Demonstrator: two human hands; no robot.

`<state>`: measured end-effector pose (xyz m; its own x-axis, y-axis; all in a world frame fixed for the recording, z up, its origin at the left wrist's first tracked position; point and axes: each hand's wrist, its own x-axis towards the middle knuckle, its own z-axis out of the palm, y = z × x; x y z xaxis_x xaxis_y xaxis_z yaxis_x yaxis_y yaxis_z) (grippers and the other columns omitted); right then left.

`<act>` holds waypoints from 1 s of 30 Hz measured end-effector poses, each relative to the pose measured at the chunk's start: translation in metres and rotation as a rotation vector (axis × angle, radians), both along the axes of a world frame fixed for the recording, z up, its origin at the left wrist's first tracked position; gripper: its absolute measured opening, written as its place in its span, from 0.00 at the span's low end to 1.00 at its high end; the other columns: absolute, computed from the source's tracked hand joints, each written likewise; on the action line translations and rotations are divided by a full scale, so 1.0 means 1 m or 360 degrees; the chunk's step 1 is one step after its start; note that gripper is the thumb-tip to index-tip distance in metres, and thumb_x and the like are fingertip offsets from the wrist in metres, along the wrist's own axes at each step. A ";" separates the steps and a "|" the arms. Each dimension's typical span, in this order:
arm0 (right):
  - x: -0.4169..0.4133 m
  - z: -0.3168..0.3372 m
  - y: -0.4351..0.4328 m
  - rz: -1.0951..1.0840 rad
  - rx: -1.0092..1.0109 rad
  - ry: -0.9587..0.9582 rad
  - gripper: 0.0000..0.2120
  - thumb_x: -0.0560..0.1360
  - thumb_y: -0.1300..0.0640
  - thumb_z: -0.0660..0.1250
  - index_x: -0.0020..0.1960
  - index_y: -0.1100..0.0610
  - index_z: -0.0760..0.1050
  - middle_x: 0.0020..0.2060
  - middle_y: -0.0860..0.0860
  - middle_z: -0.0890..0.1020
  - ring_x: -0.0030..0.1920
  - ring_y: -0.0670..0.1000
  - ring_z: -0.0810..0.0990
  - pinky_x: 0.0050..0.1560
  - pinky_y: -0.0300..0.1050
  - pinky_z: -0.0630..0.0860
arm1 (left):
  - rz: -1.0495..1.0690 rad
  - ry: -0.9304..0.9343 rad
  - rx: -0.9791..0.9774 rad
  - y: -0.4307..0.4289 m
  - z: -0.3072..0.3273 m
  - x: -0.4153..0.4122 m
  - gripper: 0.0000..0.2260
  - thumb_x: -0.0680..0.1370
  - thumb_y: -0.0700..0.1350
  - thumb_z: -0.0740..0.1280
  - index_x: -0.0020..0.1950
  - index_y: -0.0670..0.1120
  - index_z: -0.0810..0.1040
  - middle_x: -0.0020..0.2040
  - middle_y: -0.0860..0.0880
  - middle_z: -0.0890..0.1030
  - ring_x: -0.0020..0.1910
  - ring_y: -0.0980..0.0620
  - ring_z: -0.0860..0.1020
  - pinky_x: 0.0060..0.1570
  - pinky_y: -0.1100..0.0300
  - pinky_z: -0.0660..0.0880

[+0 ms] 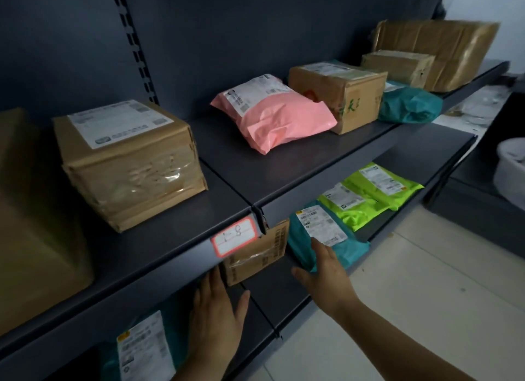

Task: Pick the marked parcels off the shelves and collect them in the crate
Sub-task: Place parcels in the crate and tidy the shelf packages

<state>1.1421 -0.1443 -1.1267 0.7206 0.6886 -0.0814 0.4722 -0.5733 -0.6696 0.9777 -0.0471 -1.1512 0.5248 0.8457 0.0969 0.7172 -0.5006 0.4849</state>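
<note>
A small brown cardboard parcel (257, 254) sits on the lower shelf, half hidden under the upper shelf's edge. My left hand (216, 309) reaches toward it with straight fingers, just left of it, holding nothing. My right hand (326, 275) is open too, its fingertips over a teal bag parcel (345, 248) with a white label, to the right of the brown one. The upper shelf carries a taped brown box (127, 164), a pink bag parcel (272, 113) and another brown box (338, 92). No crate is in view.
A red-bordered shelf tag (234, 238) reading 1-8 sticks to the upper shelf's front edge. Lime green bags (369, 193) lie further right on the lower shelf, another teal bag (145, 349) at lower left. A white bin (511, 170) stands on the right above pale floor tiles.
</note>
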 end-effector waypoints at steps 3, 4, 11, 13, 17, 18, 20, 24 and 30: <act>0.013 -0.003 0.017 0.0078 0.0138 0.0043 0.37 0.75 0.52 0.69 0.77 0.56 0.52 0.73 0.55 0.63 0.72 0.53 0.62 0.71 0.44 0.58 | 0.0030 -0.0215 -0.0190 0.009 -0.010 0.011 0.39 0.75 0.57 0.65 0.77 0.46 0.47 0.77 0.47 0.54 0.75 0.50 0.55 0.71 0.60 0.53; 0.016 -0.003 0.023 0.0118 0.0187 0.0065 0.38 0.75 0.53 0.69 0.77 0.57 0.52 0.73 0.55 0.63 0.73 0.54 0.61 0.71 0.43 0.57 | 0.0007 -0.0278 -0.0198 0.011 -0.011 0.014 0.38 0.75 0.55 0.66 0.77 0.46 0.49 0.77 0.47 0.55 0.75 0.50 0.55 0.71 0.60 0.53; 0.052 -0.012 0.051 0.0241 0.0454 0.0433 0.43 0.65 0.63 0.77 0.73 0.54 0.58 0.58 0.45 0.72 0.62 0.48 0.72 0.60 0.39 0.69 | -0.0055 -0.0395 -0.0240 0.007 -0.008 0.030 0.38 0.73 0.54 0.70 0.77 0.50 0.52 0.73 0.52 0.63 0.72 0.52 0.60 0.67 0.66 0.55; 0.064 -0.013 0.052 0.0302 0.0384 0.0402 0.36 0.65 0.65 0.76 0.68 0.53 0.63 0.55 0.47 0.71 0.60 0.51 0.72 0.59 0.45 0.70 | 0.0065 -0.0413 -0.0207 0.001 -0.009 0.032 0.39 0.73 0.55 0.70 0.77 0.51 0.51 0.74 0.52 0.61 0.73 0.53 0.59 0.68 0.66 0.54; 0.063 -0.015 0.036 0.0539 0.0450 0.0505 0.22 0.61 0.59 0.76 0.49 0.44 0.71 0.48 0.44 0.72 0.54 0.51 0.74 0.53 0.42 0.71 | 0.0246 -0.0474 -0.0232 -0.020 -0.017 0.032 0.39 0.71 0.53 0.71 0.76 0.51 0.54 0.70 0.54 0.62 0.68 0.58 0.63 0.67 0.65 0.60; 0.062 -0.019 0.028 0.0559 0.0490 0.0587 0.22 0.58 0.53 0.77 0.48 0.45 0.73 0.48 0.46 0.76 0.52 0.49 0.77 0.52 0.43 0.74 | 0.0275 -0.0526 -0.0230 -0.029 -0.014 0.032 0.37 0.71 0.52 0.72 0.75 0.52 0.55 0.67 0.55 0.63 0.66 0.62 0.63 0.64 0.68 0.60; 0.060 -0.022 0.014 0.0598 0.0509 0.0753 0.28 0.55 0.45 0.77 0.52 0.50 0.73 0.49 0.48 0.80 0.51 0.47 0.80 0.50 0.44 0.77 | 0.0344 -0.0648 -0.0210 -0.045 -0.011 0.033 0.32 0.72 0.51 0.72 0.70 0.55 0.59 0.62 0.57 0.65 0.59 0.70 0.65 0.57 0.76 0.61; 0.061 -0.023 -0.005 0.0460 0.0376 0.1045 0.33 0.58 0.26 0.69 0.46 0.53 0.70 0.47 0.49 0.80 0.50 0.48 0.79 0.53 0.44 0.77 | 0.0574 -0.0800 -0.0300 -0.075 0.000 0.033 0.21 0.71 0.61 0.65 0.60 0.56 0.63 0.55 0.59 0.71 0.53 0.73 0.69 0.48 0.74 0.67; 0.056 -0.019 -0.020 0.0444 0.0417 0.1149 0.25 0.62 0.35 0.67 0.43 0.56 0.69 0.44 0.52 0.80 0.48 0.52 0.79 0.58 0.59 0.75 | 0.0683 -0.0773 -0.0323 -0.106 0.013 0.028 0.20 0.72 0.62 0.56 0.57 0.51 0.70 0.52 0.63 0.74 0.53 0.64 0.74 0.48 0.72 0.67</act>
